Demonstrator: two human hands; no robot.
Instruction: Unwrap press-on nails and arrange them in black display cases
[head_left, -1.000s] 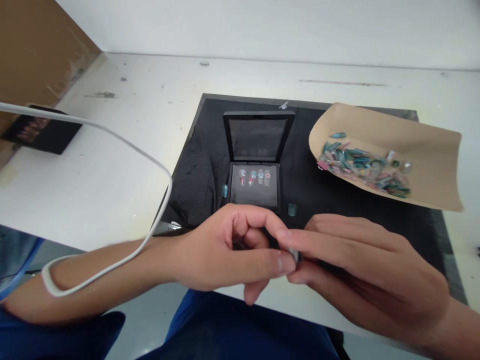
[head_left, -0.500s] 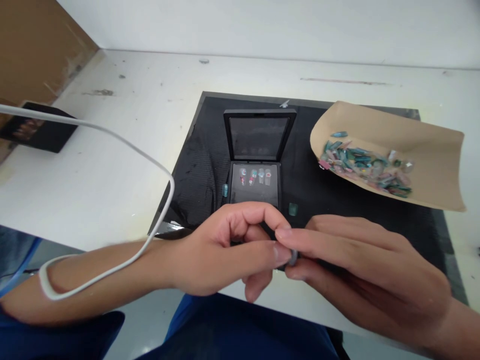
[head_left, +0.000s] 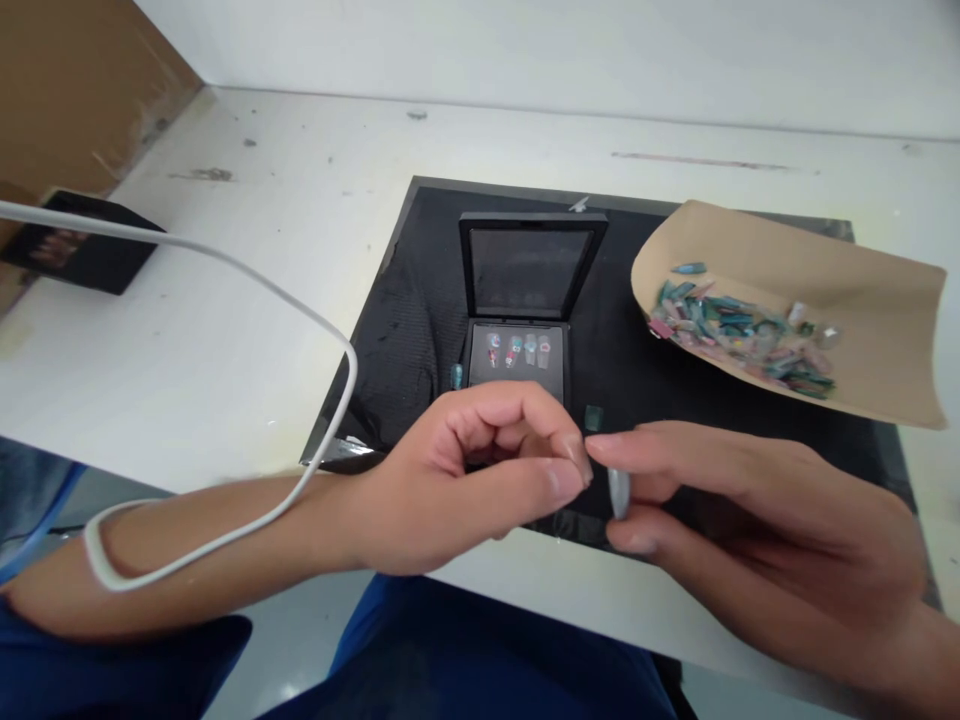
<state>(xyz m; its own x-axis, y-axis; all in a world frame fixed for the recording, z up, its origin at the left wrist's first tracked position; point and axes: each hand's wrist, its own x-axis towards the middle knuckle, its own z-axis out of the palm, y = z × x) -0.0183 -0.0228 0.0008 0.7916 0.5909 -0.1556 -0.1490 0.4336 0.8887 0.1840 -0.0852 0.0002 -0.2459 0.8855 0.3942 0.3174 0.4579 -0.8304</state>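
Note:
My left hand (head_left: 487,475) is closed, thumb and index fingertip pinched together over the mat; what sits between them, if anything, is hidden. Just to its right, my right hand (head_left: 757,520) grips a small pale grey curved piece (head_left: 619,492) between thumb and fingers. The two hands' fingertips nearly meet. Behind my left hand stands an open black case (head_left: 534,220) with a clear window in its raised lid. Several decorated press-on nails (head_left: 530,348) lie in rows on its grey insert, whose front part my left hand covers.
A curved tan paper tray (head_left: 885,330) at the right holds many loose nails (head_left: 739,320). On the black mat (head_left: 405,330) lie a dark green nail (head_left: 593,417) and a teal nail (head_left: 457,376). A black box (head_left: 90,245) sits far left. A white cable (head_left: 300,320) crosses my left forearm.
My right hand has drawn slightly right, away from my left fingertips, with the pale grey piece in it. The piece shows more fully now. The view has shifted a little.

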